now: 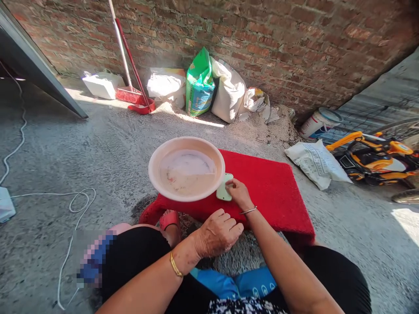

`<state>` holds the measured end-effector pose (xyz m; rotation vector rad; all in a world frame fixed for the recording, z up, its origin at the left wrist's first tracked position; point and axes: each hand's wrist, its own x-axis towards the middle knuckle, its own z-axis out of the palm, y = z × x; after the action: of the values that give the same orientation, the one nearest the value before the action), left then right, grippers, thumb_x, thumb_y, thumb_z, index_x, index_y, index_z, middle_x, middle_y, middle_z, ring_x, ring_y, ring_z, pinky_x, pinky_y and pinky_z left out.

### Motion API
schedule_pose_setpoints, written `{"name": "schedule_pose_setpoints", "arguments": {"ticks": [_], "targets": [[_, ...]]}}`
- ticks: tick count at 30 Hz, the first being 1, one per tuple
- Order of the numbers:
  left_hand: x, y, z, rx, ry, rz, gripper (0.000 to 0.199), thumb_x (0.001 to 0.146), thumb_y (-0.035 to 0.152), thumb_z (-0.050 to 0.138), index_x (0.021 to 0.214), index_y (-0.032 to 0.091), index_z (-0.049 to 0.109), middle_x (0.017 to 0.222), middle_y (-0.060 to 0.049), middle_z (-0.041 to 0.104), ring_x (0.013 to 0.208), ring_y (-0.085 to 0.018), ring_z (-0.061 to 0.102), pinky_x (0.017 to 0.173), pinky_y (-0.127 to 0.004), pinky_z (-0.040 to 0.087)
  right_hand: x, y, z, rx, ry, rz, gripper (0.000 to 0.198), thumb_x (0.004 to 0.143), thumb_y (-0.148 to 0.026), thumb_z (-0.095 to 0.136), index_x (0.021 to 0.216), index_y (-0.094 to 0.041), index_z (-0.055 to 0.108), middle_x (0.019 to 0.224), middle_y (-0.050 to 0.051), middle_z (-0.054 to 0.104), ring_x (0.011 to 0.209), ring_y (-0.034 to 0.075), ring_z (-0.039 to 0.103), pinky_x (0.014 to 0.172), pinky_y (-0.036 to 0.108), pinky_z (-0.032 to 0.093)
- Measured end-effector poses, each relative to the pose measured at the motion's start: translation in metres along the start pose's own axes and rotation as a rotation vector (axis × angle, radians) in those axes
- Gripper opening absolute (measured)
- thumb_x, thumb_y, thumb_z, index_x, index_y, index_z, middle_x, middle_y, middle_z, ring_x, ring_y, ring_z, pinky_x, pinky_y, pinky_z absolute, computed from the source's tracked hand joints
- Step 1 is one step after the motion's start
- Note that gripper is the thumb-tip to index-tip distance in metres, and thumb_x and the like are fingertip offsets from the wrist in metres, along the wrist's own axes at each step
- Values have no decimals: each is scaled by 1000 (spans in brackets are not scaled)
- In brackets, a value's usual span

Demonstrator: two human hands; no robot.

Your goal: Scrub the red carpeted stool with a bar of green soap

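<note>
My right hand point(240, 194), a thin silver bangle on its wrist, has its bent fingers at the right edge of a light green, phone-shaped flat thing point(224, 192). That thing lies on a red cloth-covered low bench point(265, 183). Closer to me, my left hand point(220, 233) is curled into a loose fist in front of the bench; its palm side is hidden. A pale pink basin point(186, 197) holds cloudy water with small bits in it. It sits at the bench's left end, partly overhanging it.
Along the brick wall stand a broom point(129, 93) with a red dustpan point(142, 108), a green bag point(199, 85) and a white sack point(229, 91). On the right are a bucket point(319, 122), a flat sack point(316, 161) and a yellow-black toy vehicle point(376, 159). A white cable point(76, 222) crosses the floor.
</note>
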<state>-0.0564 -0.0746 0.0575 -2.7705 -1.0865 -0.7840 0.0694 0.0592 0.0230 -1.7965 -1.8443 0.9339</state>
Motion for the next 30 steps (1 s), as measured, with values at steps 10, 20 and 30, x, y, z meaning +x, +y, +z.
{"name": "schedule_pose_setpoints", "arguments": {"ticks": [10, 20, 30], "targets": [[4, 7, 27, 35, -91, 71, 9, 88, 27, 53, 84, 19, 50, 67, 1, 54, 65, -15, 49, 63, -33, 30, -26, 125, -106, 204, 289, 228, 40, 58, -48, 60, 87, -20, 64, 53, -6, 47, 46, 14, 47, 44, 25, 32], [5, 19, 24, 28, 13, 151, 7, 88, 24, 51, 83, 19, 51, 61, 3, 49, 58, -14, 46, 59, -32, 28, -3, 13, -1, 317, 33, -6, 30, 63, -40, 58, 84, -19, 64, 56, -5, 48, 53, 13, 44, 49, 24, 34], [10, 14, 12, 17, 35, 133, 5, 88, 22, 50, 88, 18, 53, 64, 2, 51, 59, -15, 48, 61, -33, 32, 9, 51, -38, 240, 72, 118, 27, 59, -35, 61, 82, -20, 63, 54, -7, 49, 46, 11, 45, 44, 23, 33]]}}
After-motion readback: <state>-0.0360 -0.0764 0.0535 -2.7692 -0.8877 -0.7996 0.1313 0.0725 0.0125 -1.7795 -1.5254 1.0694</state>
